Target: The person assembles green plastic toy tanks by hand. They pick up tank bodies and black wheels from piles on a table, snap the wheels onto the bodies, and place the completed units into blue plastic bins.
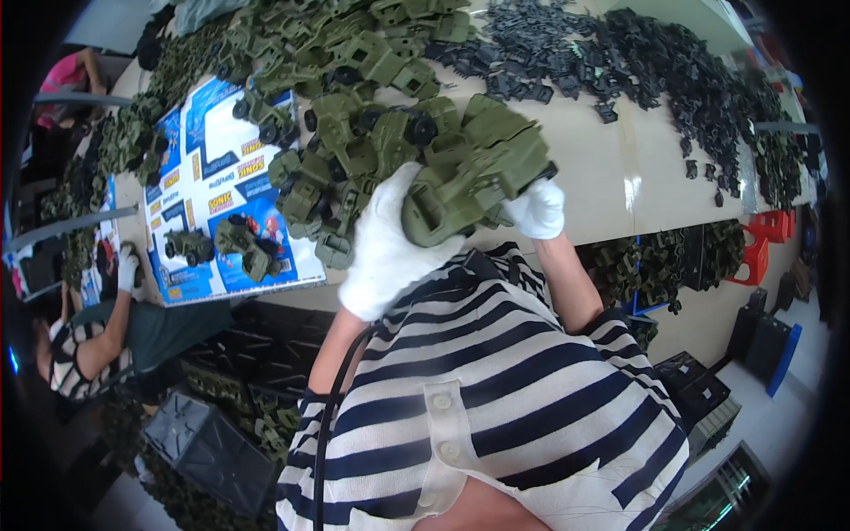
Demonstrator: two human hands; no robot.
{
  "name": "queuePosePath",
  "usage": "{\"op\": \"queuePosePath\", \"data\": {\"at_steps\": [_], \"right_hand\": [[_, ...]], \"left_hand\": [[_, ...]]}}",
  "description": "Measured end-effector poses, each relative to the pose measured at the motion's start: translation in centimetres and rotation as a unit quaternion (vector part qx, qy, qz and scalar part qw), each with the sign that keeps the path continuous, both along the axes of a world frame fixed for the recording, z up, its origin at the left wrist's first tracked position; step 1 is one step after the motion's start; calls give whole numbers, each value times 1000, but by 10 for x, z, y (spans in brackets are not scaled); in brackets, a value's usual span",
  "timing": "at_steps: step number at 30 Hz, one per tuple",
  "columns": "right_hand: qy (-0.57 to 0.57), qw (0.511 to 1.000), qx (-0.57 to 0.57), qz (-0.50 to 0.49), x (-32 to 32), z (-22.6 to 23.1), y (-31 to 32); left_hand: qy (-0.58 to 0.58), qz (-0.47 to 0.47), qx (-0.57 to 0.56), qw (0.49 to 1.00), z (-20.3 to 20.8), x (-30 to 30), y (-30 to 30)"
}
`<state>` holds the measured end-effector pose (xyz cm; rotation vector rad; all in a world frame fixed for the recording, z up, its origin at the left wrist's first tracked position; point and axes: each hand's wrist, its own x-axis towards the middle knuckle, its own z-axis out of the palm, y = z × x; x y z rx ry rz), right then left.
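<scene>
Between my two white-gloved hands, just off the table's near edge, is an olive-green plastic toy military vehicle (pixel 482 168), tilted. My left hand (pixel 385 257) is closed round its near left end, the thumb pointing up along the side. At the right end, next to a small black part, my right hand (pixel 537 211) grips the vehicle with bent fingers. The vehicle hides some fingertips of both hands. Right behind it lies a pile of similar green toy vehicles (pixel 345 128), some with black wheels on.
Heaps of small black plastic parts (pixel 567 53) cover the back and right of the pale table (pixel 602 181). A blue-and-white printed sheet (pixel 208 195) at left carries a few toy vehicles. Another person (pixel 97 345) works at far left. Crates (pixel 212 442) and red stools (pixel 757 248) stand below.
</scene>
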<state>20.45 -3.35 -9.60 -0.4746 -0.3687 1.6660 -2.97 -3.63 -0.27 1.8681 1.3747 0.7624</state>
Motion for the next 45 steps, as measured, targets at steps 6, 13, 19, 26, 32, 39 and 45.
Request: {"op": "queuePosePath", "data": {"at_steps": [6,13,19,26,32,39,45], "right_hand": [[-112,989,81,49,-20,36,-2],[-299,940,138,86,-17,39,-5],[-314,944,34,91,-1,33,-25],[-189,972,-69,120,5,70,-16],[87,977,-16,193,22,66,-5],[-207,967,-47,139,18,72,-8],[-410,900,11,147,18,85,-11]], "left_hand": [[-96,-52,-64,992,27,-3,28],[-281,-68,-152,945,0,30,11],[-118,-62,-14,991,10,15,3],[-196,-51,-130,971,-4,2,-4],[-227,-59,-233,944,-4,5,-4],[-147,-43,-291,944,8,8,2],[-34,-39,-263,963,36,19,2]]}}
